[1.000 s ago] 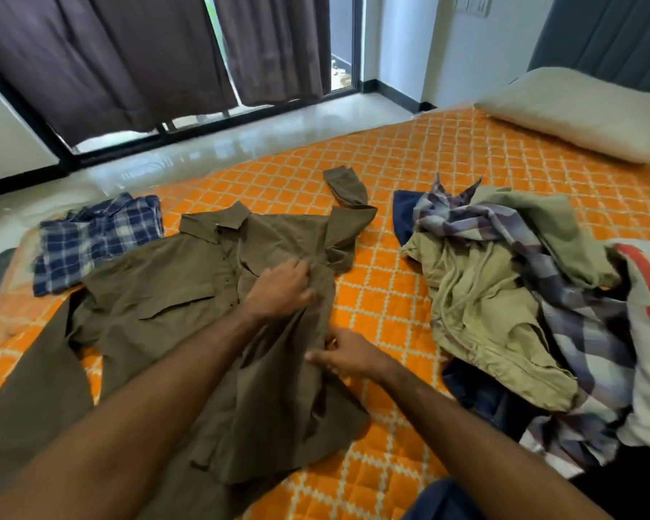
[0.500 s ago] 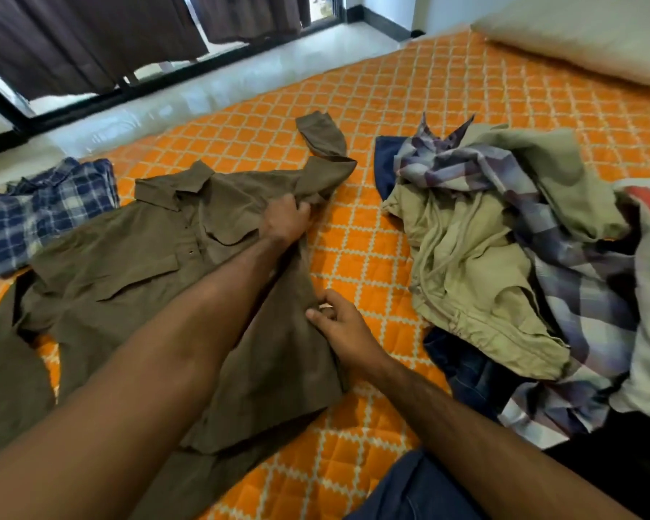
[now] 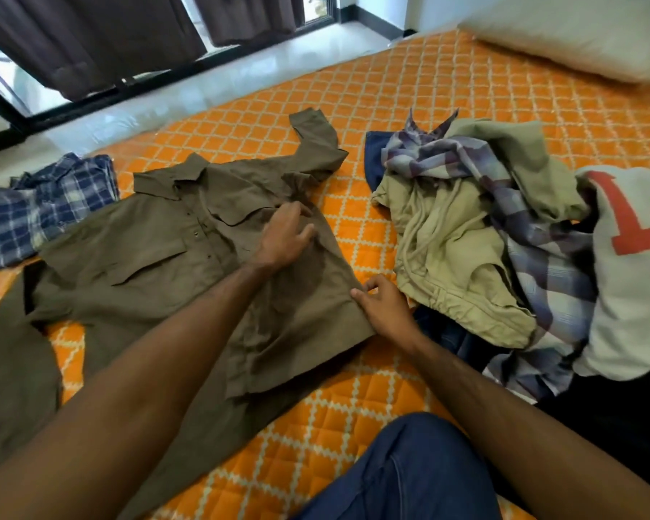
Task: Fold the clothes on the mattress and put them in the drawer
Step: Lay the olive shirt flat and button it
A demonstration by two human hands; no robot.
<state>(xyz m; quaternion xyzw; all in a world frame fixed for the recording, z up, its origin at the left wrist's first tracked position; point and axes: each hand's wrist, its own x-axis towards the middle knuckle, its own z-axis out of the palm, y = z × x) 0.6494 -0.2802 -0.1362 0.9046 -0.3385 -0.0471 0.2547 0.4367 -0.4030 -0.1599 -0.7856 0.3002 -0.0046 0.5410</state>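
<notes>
An olive-brown long-sleeved button-up shirt of thin woven cloth point(image 3: 188, 249) lies front-up on the orange quilted mattress cover with its white diamond stitching point(image 3: 372, 99), and every other place here is told from that shirt. The left hand point(image 3: 284, 238) rests on the shirt's chest beside the buttoned pocket, fingers straight and loosely spread, pressing the cloth flat and holding nothing. The right hand point(image 3: 381, 307) sits at the shirt's right side edge, near the hem, with thumb and forefinger closed lightly on that edge, though whether they truly pinch the cloth or only touch it cannot be told for sure. The step in hand looks to be smoothing the body before the first fold; to do it well, the person should keep the left palm as an anchor, draw the right edge taut, then bring the crooked sleeve beyond the shirt's collar point(image 3: 316, 140) down across the chest so the fold line runs straight. Wrinkles near the hem will otherwise be locked in. Left of the shirt sits a folded blue-and-white plaid shirt point(image 3: 49, 208); right of it a loose heap of tan, plaid and white clothes point(image 3: 503, 238) awaits folding. No drawer is in view
</notes>
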